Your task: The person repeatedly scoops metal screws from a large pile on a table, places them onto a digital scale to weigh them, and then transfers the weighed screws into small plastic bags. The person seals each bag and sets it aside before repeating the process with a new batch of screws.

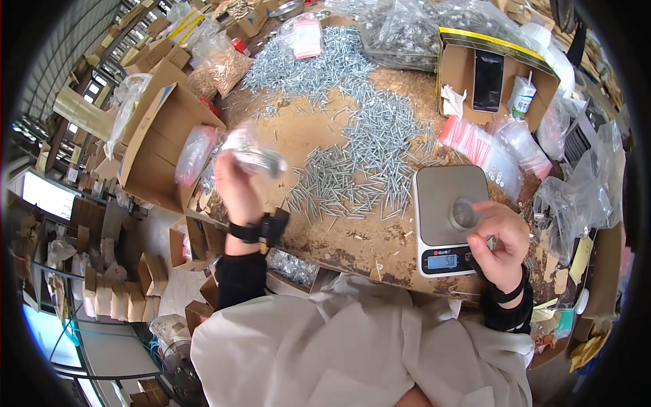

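Observation:
My left hand (235,188) is raised at the left of the worktable, its fingers closed on a clear plastic bag (252,153). Motion blurs the bag; something metallic and silvery shows at its lower end. At the right, my right hand (500,239) grips the edge of a small round cup (464,214). That cup is on or just over the grey plate of a digital scale (450,182), whose display is lit. A big heap of silvery screws (380,139) spreads over the table between my hands and beyond them.
An open cardboard box (152,152) stands left, with a pinkish plastic bag (196,156) at its edge. Red-edged zip bags (478,150) lie behind the scale. Farther back are a box holding a drink pouch (521,97) and a large bag of metal parts (400,37).

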Available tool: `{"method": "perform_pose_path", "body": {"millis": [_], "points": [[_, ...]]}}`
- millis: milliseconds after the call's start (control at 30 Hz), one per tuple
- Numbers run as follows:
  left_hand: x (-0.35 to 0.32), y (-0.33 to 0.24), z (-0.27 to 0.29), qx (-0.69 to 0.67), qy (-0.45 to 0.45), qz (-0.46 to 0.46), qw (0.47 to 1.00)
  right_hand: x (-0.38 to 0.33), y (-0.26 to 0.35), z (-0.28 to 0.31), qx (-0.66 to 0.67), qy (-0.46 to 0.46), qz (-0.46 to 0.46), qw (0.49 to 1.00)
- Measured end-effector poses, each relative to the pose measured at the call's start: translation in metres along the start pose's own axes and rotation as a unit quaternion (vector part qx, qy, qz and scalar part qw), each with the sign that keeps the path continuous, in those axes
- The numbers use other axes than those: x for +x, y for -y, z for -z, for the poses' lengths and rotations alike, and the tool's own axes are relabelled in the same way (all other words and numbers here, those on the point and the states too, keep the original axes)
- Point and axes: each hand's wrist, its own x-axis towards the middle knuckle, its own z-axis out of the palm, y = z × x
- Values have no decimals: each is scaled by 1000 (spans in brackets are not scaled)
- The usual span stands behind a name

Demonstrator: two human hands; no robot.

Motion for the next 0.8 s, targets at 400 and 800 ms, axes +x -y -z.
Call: {"method": "perform_pose_path", "body": {"millis": [400,800], "points": [[42,47,27,354,329,51,874,7,-15,10,-127,28,-16,991],[10,99,-99,557,544,-165,606,7,-30,14,-147,3,-81,986]]}}
